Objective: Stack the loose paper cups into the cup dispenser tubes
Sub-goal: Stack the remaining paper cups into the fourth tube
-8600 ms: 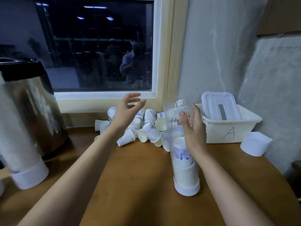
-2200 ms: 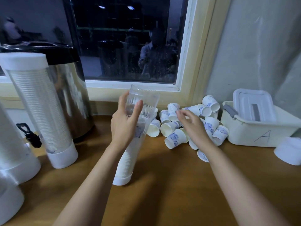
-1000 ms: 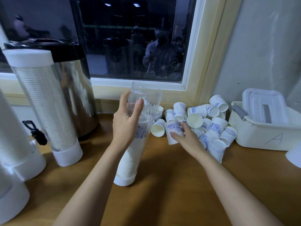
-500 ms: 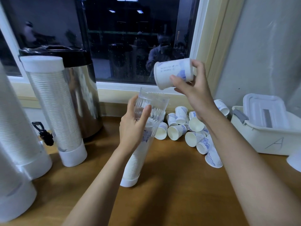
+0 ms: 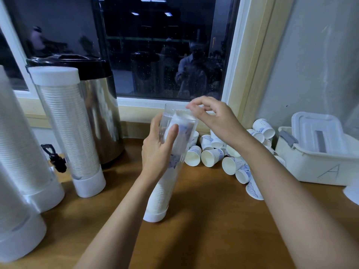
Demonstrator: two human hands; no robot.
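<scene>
A clear dispenser tube (image 5: 167, 183) stands tilted on the wooden table, its lower half packed with white paper cups. My left hand (image 5: 158, 150) grips the tube near its top. An upside-down paper cup (image 5: 182, 129) with blue print sits inside the tube's mouth. My right hand (image 5: 211, 117) hovers just over the rim with its fingers loosely curled, and whether the fingertips touch the cup I cannot tell. Several loose paper cups (image 5: 211, 156) lie in a pile to the right of the tube.
A full capped dispenser tube (image 5: 71, 133) stands at the left, with more white tubes (image 5: 21, 156) nearer the left edge. A steel urn (image 5: 101, 117) with a tap sits behind them. A white lidded bin (image 5: 318, 158) marked A is at the right, with a white cap (image 5: 352, 192) beside it.
My right hand took a cup from the pile, lifted it above the tube, turned it over and lowered it into the mouth. My left hand has kept hold of the tube.
</scene>
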